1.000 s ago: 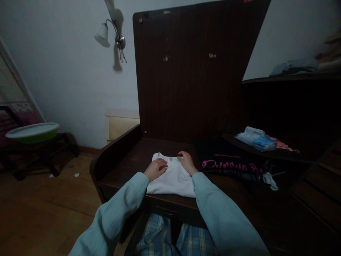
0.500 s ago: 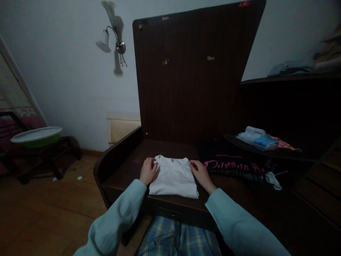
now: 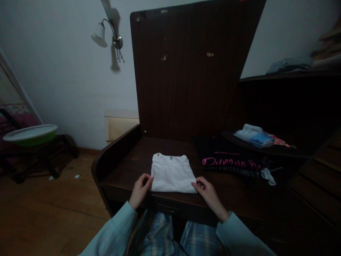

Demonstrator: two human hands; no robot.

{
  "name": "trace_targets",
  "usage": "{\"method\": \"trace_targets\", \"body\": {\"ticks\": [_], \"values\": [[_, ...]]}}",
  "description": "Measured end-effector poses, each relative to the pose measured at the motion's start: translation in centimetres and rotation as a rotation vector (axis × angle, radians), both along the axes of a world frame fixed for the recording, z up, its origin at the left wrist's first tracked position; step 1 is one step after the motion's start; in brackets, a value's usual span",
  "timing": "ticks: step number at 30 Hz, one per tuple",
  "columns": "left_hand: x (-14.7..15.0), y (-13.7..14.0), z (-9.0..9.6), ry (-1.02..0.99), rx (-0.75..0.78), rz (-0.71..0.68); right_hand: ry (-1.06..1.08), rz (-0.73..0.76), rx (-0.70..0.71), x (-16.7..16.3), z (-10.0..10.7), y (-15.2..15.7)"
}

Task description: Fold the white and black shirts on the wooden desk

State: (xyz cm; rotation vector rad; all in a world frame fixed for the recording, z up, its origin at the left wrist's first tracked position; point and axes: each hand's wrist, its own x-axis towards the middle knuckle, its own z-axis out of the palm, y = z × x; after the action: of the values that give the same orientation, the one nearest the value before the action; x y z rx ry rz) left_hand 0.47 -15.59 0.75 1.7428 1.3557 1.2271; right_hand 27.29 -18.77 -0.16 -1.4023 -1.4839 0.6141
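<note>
A white T-shirt [image 3: 173,174], folded into a neat rectangle, lies flat on the dark wooden desk [image 3: 128,167] with its neckline facing away from me. At its near left corner, my left hand [image 3: 141,189] is closed, thumb and fingertips pinching the cloth edge. My right hand [image 3: 207,191] holds the near right corner in a similar pinch, its other fingers curled. The lower fold between the hands lies close to the desk's front edge.
Dark folded clothing with pink lettering [image 3: 226,163] lies on the right. Above it, a small shelf [image 3: 293,153] carries plastic packets [image 3: 254,136]. A raised side panel [image 3: 114,149] borders the desk's left. A green-and-white basin [image 3: 32,135] rests on a chair at far left.
Both hands have slid from the T-shirt's upper corners by the neckline down to its near corners. The shirt remains folded, its lower edge looking straighter. The view has shifted slightly.
</note>
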Motion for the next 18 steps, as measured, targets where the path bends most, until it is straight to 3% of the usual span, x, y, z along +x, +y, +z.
{"method": "trace_targets", "body": {"ticks": [4, 9, 13, 18], "values": [[0.2, 0.2, -0.3, -0.132, -0.088, -0.038, 0.139, 0.138, -0.103, 0.1, 0.5, -0.2], [0.1, 0.0, -0.3, -0.277, -0.209, -0.157, 0.116, 0.306, -0.224, 0.8, 1.4, -0.4], [0.0, 0.1, -0.4, -0.323, -0.189, -0.188, 0.067, 0.337, -0.282, 1.3, 1.1, -0.1], [-0.1, 0.4, -0.7, -0.282, -0.17, -0.2, 0.079, 0.308, -0.243, 1.5, 0.2, 0.4]]}}
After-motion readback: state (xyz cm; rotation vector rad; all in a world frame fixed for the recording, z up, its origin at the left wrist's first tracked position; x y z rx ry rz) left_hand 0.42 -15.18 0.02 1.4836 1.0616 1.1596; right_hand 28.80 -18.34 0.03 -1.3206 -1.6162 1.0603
